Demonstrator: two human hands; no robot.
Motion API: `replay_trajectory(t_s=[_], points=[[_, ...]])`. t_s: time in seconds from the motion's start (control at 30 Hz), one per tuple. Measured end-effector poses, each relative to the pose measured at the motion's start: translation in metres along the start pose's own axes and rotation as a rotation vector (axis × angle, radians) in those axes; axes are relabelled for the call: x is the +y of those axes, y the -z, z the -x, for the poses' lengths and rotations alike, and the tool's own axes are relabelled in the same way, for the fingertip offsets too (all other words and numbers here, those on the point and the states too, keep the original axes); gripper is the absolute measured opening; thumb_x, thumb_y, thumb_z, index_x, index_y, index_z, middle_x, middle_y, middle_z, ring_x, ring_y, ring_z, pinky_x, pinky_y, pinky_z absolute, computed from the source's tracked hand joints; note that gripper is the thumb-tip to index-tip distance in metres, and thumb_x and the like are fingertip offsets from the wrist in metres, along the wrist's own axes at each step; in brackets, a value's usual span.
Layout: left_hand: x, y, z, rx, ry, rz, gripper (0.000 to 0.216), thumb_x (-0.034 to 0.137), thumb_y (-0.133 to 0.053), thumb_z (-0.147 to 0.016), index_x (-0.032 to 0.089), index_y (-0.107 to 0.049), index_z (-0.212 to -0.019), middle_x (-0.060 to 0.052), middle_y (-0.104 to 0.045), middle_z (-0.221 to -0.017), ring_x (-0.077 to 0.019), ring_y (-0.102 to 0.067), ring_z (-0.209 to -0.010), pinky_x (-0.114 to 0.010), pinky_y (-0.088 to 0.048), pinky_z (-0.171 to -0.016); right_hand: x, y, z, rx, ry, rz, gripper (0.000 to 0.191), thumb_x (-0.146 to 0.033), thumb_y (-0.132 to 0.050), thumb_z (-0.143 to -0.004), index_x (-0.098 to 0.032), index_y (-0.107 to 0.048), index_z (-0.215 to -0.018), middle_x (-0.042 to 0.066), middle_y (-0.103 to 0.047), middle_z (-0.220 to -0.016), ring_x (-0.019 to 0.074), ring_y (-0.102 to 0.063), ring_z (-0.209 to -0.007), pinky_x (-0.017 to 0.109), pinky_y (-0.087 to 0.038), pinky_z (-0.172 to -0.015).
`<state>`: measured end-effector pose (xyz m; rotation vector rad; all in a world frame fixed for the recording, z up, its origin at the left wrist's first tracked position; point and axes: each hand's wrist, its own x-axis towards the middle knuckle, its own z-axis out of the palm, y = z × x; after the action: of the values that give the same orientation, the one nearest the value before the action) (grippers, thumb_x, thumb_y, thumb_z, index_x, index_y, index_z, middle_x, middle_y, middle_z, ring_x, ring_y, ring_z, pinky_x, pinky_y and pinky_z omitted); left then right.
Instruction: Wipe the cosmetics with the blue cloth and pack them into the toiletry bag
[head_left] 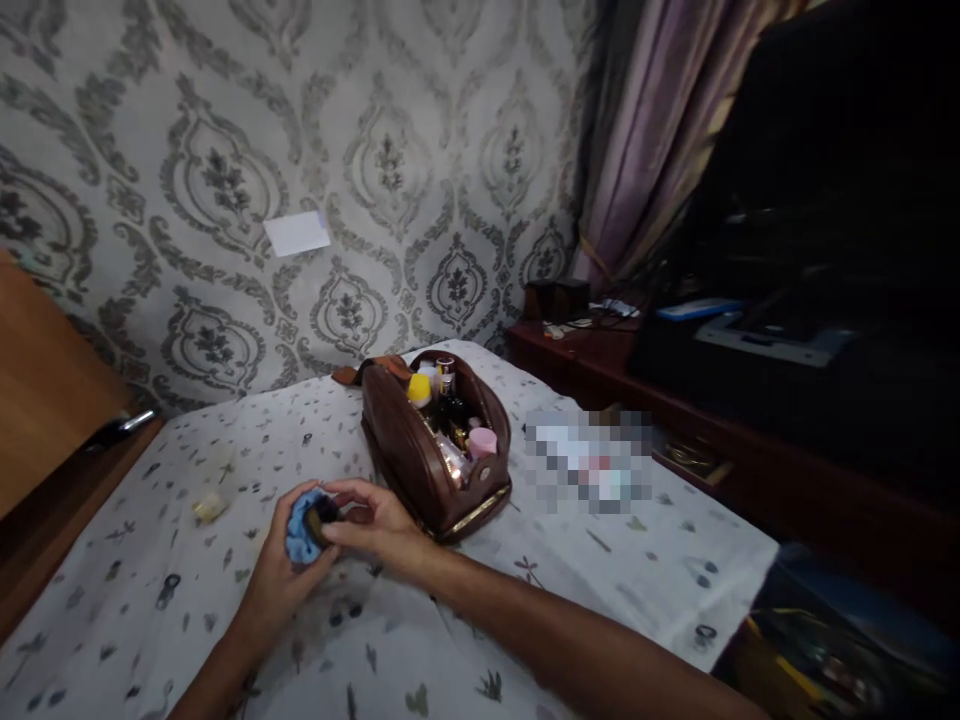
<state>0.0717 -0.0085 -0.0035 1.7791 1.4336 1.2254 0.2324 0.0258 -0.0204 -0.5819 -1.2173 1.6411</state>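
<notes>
My left hand (276,572) is closed around a crumpled blue cloth (300,524) above the patterned sheet. My right hand (375,520) pinches a small dark object (328,512) and presses it against that cloth; what the object is, I cannot make out. Just right of both hands stands an open brown leather toiletry bag (409,455), packed with several small bottles, among them a yellow-capped one (418,389) and a pink-capped one (482,441).
A white floral sheet (225,470) covers the surface. A small pale lump (209,508) lies left of my hands. A blurred patch sits right of the bag. A dark wooden shelf (675,420) with clutter runs along the right; wooden furniture (45,400) stands left.
</notes>
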Motion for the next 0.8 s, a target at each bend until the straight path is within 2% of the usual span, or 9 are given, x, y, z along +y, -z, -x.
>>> replay_trajectory(t_s=[0.1,0.2,0.3,0.43,0.53,0.57,0.63,0.7,0.8], points=[[0.001,0.002,0.0,0.036,0.048,0.063,0.06,0.042,-0.075,-0.071,0.021,-0.053,-0.123,-0.009,-0.067,-0.122,-0.0275,-0.068,-0.111,-0.037,-0.056,-0.095,-0.012,-0.002,0.005,0.019,0.174,0.227,0.051,-0.041,-0.087,-0.065,-0.022,-0.071,-0.11,0.001,-0.067,-0.097,0.0141,-0.059,-0.08,0.028,-0.049,-0.077],[0.005,0.005,0.0,0.0,0.079,0.082,0.06,0.041,-0.077,-0.069,0.021,-0.056,-0.122,-0.007,-0.071,-0.117,-0.0276,-0.07,-0.106,-0.036,-0.059,-0.091,-0.034,-0.005,0.017,0.001,0.376,0.523,0.05,-0.032,-0.084,-0.073,-0.024,-0.068,-0.12,0.004,-0.065,-0.106,0.0177,-0.062,-0.095,0.03,-0.052,-0.087],[0.017,0.005,-0.002,0.039,-0.006,0.048,0.058,0.044,-0.079,-0.063,0.02,-0.062,-0.114,-0.006,-0.074,-0.111,-0.0292,-0.07,-0.104,-0.034,-0.06,-0.085,-0.061,-0.004,0.035,-0.101,0.546,0.721,0.049,-0.031,-0.075,-0.085,-0.022,-0.061,-0.131,0.01,-0.06,-0.122,0.0192,-0.059,-0.114,0.031,-0.05,-0.099],[0.053,-0.009,-0.01,0.012,-0.249,-0.112,0.042,0.041,-0.074,-0.072,0.02,-0.065,-0.107,-0.005,-0.075,-0.1,-0.0261,-0.072,-0.09,-0.032,-0.061,-0.077,-0.098,0.009,0.057,-0.127,0.673,0.842,0.036,-0.032,-0.057,-0.098,-0.021,-0.057,-0.132,0.013,-0.057,-0.128,0.0181,-0.058,-0.118,0.031,-0.05,-0.102],[0.088,-0.028,-0.02,-0.027,-0.516,-0.281,0.029,0.03,-0.062,-0.084,0.023,-0.064,-0.112,-0.004,-0.073,-0.1,-0.0228,-0.071,-0.085,-0.03,-0.061,-0.073,-0.126,0.026,0.071,-0.002,0.756,0.76,0.039,-0.034,-0.063,-0.095,-0.023,-0.055,-0.132,0.009,-0.062,-0.119,0.0173,-0.061,-0.111,0.031,-0.052,-0.098],[0.099,-0.034,-0.024,-0.03,-0.605,-0.341,0.028,0.025,-0.058,-0.085,0.024,-0.064,-0.113,-0.005,-0.072,-0.101,-0.0225,-0.071,-0.087,-0.03,-0.06,-0.074,-0.135,0.032,0.074,0.057,0.736,0.751,0.039,-0.033,-0.066,-0.094,-0.025,-0.055,-0.13,0.008,-0.063,-0.117,0.0177,-0.062,-0.109,0.032,-0.052,-0.098],[0.115,-0.046,-0.031,-0.069,-0.758,-0.484,0.037,0.016,-0.052,-0.084,0.025,-0.062,-0.119,-0.007,-0.07,-0.112,-0.0243,-0.068,-0.101,-0.034,-0.059,-0.084,-0.154,0.047,0.076,0.18,0.704,0.732,0.04,-0.032,-0.071,-0.09,-0.026,-0.057,-0.127,0.007,-0.065,-0.115,0.0198,-0.063,-0.107,0.036,-0.053,-0.096],[0.124,-0.057,-0.036,-0.141,-0.895,-0.629,0.055,0.008,-0.047,-0.076,0.022,-0.059,-0.128,-0.01,-0.067,-0.126,-0.0268,-0.062,-0.118,-0.038,-0.057,-0.093,-0.168,0.064,0.072,0.285,0.647,0.707,0.038,-0.03,-0.071,-0.089,-0.025,-0.059,-0.124,0.007,-0.065,-0.114,0.0201,-0.064,-0.103,0.036,-0.054,-0.091],[0.125,-0.067,-0.04,-0.238,-1.02,-0.826,0.076,0.006,-0.043,-0.06,0.017,-0.055,-0.135,-0.011,-0.062,-0.138,-0.0278,-0.053,-0.132,-0.037,-0.059,-0.09,-0.183,0.087,0.061,0.317,0.565,0.781,0.036,-0.023,-0.071,-0.087,-0.024,-0.061,-0.121,0.006,-0.065,-0.113,0.0191,-0.065,-0.098,0.034,-0.055,-0.087]])
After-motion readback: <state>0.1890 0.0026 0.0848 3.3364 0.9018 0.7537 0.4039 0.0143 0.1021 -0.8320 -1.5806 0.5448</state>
